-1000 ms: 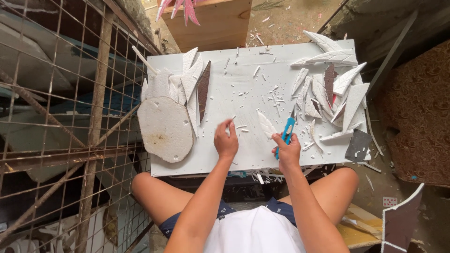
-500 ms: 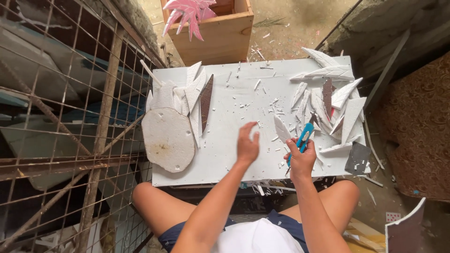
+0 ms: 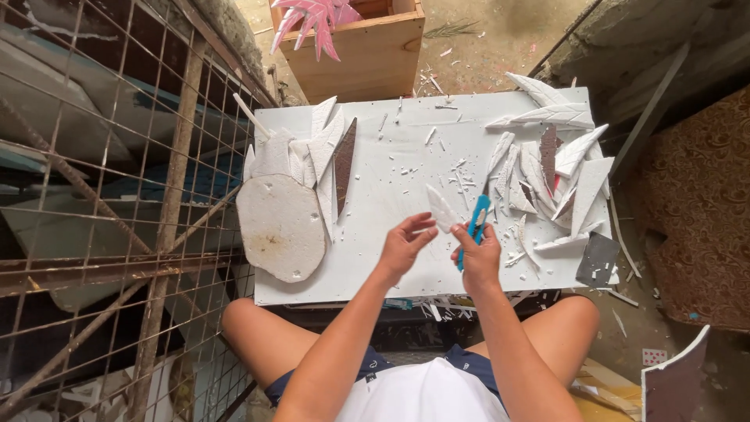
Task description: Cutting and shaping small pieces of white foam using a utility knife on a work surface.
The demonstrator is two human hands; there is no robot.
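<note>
My left hand (image 3: 404,246) pinches the lower end of a small pointed white foam piece (image 3: 441,209) held just above the white board (image 3: 391,168). My right hand (image 3: 476,254) grips a blue utility knife (image 3: 475,223), its blade up beside the foam piece's right edge. Both hands hover over the board's near middle. On the left lies a large oval foam piece (image 3: 280,225) with several pointed foam shapes (image 3: 320,152) fanned above it.
Several carved white feather-like foam pieces (image 3: 558,168) are piled at the board's right, with a dark grey square (image 3: 598,259) at the corner. A wooden box (image 3: 363,51) with a pink feathered shape (image 3: 312,19) stands beyond. A rusty wire mesh frame (image 3: 117,211) runs along the left.
Both hands have risen off the board, lifting the small foam piece. The knife now stands next to it. The camera has tilted down slightly.
</note>
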